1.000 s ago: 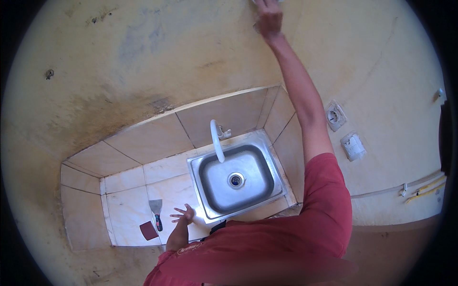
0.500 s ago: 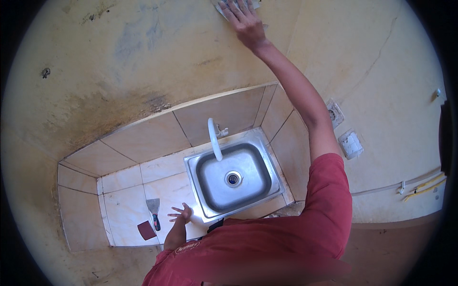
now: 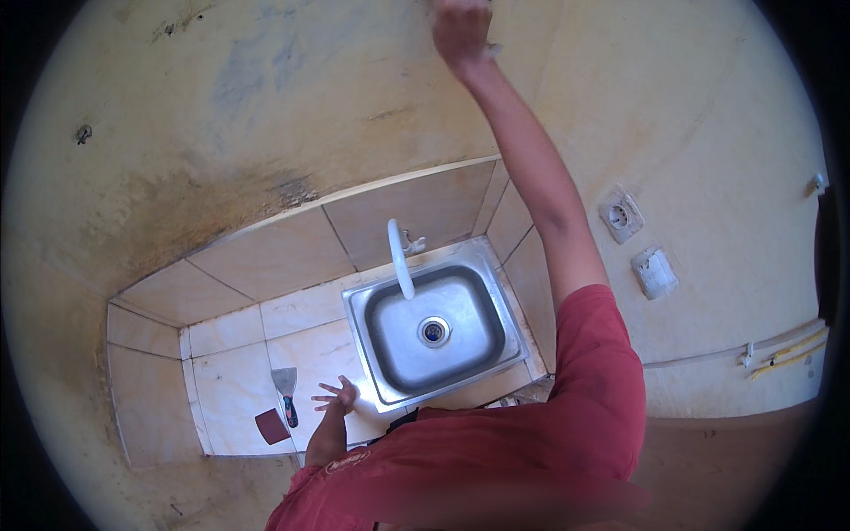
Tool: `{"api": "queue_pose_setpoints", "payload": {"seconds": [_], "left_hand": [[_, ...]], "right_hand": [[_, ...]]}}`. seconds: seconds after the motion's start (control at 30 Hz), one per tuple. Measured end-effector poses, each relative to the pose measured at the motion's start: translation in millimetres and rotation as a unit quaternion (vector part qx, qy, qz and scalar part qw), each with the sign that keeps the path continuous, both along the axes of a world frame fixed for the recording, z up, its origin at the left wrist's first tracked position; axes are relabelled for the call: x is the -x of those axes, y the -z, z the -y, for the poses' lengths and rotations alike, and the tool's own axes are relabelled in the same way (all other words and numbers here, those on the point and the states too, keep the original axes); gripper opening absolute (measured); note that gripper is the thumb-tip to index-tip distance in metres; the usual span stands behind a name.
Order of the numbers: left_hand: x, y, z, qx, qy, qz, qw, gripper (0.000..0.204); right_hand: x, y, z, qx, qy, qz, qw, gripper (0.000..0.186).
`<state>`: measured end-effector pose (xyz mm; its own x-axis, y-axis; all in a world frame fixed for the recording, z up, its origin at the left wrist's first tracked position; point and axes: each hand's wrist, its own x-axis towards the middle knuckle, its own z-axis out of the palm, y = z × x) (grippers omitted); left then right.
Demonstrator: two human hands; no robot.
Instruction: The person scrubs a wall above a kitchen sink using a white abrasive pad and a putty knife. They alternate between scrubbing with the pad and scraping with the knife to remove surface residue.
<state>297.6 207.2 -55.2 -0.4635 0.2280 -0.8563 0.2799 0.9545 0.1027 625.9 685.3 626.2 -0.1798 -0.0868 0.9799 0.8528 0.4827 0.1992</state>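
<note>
**Reaching high on a stained wall above a sink**

Yellowish wall (image 3: 266, 115), stained dark above the tiles. Tiled counter (image 3: 235, 389) far below, steel sink (image 3: 438, 332) set at its right, white tap (image 3: 400, 257) arching over the basin. Right hand (image 3: 460, 31) stretched far up against the wall, fingers cut off by the picture's edge, so open or closed cannot be told. Left hand (image 3: 338, 396) spread open, flat on the counter just left of the sink. Scraper (image 3: 287, 391) just left of that hand. Dark red block (image 3: 272, 427) beside the scraper's handle.
</note>
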Motion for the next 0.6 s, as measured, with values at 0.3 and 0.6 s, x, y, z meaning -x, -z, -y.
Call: {"api": "queue_pose_setpoints", "payload": {"seconds": [0.3, 0.6], "left_hand": [[-13.4, -28.8, -10.3, 0.050, 0.020, -0.001, 0.999, 0.096], [-3.0, -11.3, -7.6, 0.027, 0.015, -0.033, 0.999, 0.084]], "right_hand": [[-2.5, 24.6, 8.9, -0.026, 0.022, 0.005, 0.999, 0.050], [-14.2, 38.2, 6.4, -0.060, 0.035, 0.050, 0.996, 0.051]]}}
